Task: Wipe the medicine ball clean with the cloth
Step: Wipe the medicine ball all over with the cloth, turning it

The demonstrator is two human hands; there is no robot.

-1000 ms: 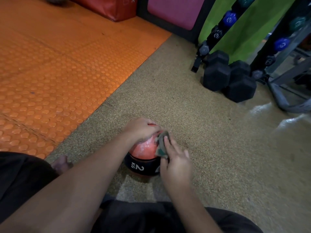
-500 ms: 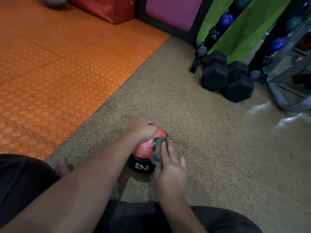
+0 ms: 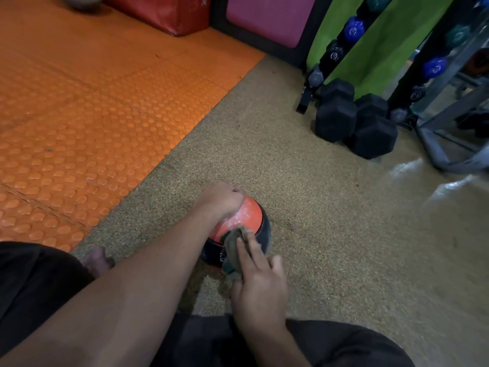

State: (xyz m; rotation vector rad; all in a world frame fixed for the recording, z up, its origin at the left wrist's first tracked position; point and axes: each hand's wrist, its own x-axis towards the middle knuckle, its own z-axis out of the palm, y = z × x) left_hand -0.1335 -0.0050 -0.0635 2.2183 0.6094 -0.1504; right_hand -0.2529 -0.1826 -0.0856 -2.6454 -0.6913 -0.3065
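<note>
Wiping goes best while the left hand (image 3: 221,201) grasps the medicine ball (image 3: 244,217) steady and the right hand (image 3: 258,280) presses the cloth (image 3: 234,246) flat-fingered, turning fresh patches up.

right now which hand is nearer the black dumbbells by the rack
Right. The right hand, pressing the cloth on the medicine ball's near side, lies toward the black dumbbells; the left hand grips the ball's far-left top.

Bare forearms, no sleeves in view; black trousers (image 3: 344,345) over both legs; bare foot (image 3: 96,260).
</note>
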